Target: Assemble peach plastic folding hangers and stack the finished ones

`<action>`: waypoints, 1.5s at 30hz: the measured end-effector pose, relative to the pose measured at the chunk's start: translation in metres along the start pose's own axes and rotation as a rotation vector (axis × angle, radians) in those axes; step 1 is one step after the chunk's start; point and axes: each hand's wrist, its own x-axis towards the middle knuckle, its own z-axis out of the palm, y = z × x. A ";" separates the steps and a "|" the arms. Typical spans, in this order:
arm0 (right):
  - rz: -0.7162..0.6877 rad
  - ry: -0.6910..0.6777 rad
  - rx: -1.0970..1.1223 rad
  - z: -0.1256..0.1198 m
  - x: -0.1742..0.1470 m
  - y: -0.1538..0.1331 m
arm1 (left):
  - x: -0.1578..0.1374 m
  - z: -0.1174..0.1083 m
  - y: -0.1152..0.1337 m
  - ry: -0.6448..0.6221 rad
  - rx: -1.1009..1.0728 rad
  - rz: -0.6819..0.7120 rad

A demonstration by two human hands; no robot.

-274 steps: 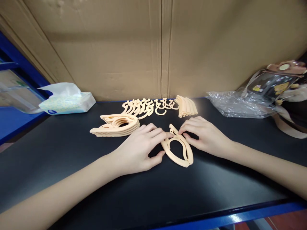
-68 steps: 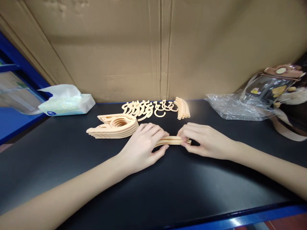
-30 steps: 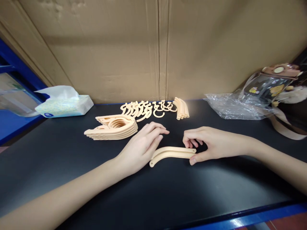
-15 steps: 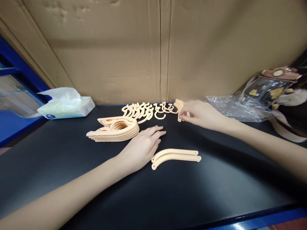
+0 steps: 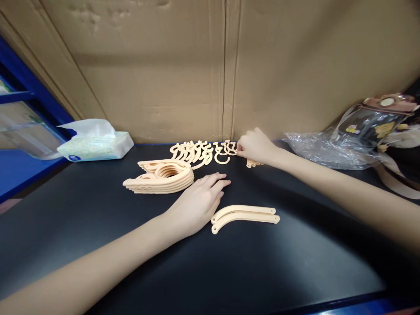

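Note:
My left hand point(image 5: 200, 201) rests on the black table with its fingers stretched out, holding nothing. Beside its thumb side lie two cream curved hanger arms point(image 5: 244, 215), side by side. Left of its fingers is a stack of folded cream hanger pieces point(image 5: 160, 181). At the back, my right hand point(image 5: 257, 146) has its fingers curled in a pinch at the rightmost hanger hook point(image 5: 232, 149); its fingertips cover one end of that hook. Several more hanger hooks point(image 5: 197, 152) lie in a row to the left. Short cream pieces point(image 5: 254, 163) show partly beneath my right hand.
A tissue pack point(image 5: 96, 144) sits at the back left. A crumpled clear plastic bag point(image 5: 328, 148) and a clear bottle point(image 5: 370, 120) with a brown lid and strap are at the back right. A cardboard wall point(image 5: 157, 78) stands behind the black table point(image 5: 197, 275).
My right hand has moved left, off the short cream pieces, to the rightmost hook. My left hand stays in place. The whole view has shifted slightly.

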 end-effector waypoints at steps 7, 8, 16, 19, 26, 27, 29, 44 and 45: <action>0.039 0.087 0.081 -0.003 0.003 -0.002 | 0.000 0.000 0.002 -0.007 0.001 -0.004; 0.036 0.103 0.088 -0.005 0.003 -0.002 | 0.000 -0.001 0.002 -0.007 0.002 -0.002; -0.026 0.302 0.147 -0.032 -0.033 -0.009 | 0.000 -0.001 0.002 -0.013 0.014 0.002; -0.107 0.214 0.237 -0.036 -0.063 -0.017 | 0.001 -0.001 0.003 -0.013 0.012 0.001; -0.128 0.067 0.391 -0.020 -0.113 -0.024 | 0.001 -0.003 0.005 -0.026 0.024 -0.006; -0.118 0.059 0.401 -0.018 -0.115 -0.024 | 0.002 -0.003 0.005 -0.025 0.026 -0.004; -0.098 0.042 0.412 -0.016 -0.116 -0.023 | 0.002 -0.003 0.005 -0.020 0.032 -0.002; -0.075 -0.012 0.442 -0.013 -0.119 -0.019 | 0.003 -0.003 0.006 -0.039 0.014 -0.009; -0.077 -0.011 0.446 -0.013 -0.119 -0.018 | 0.003 -0.002 0.005 -0.041 0.013 -0.009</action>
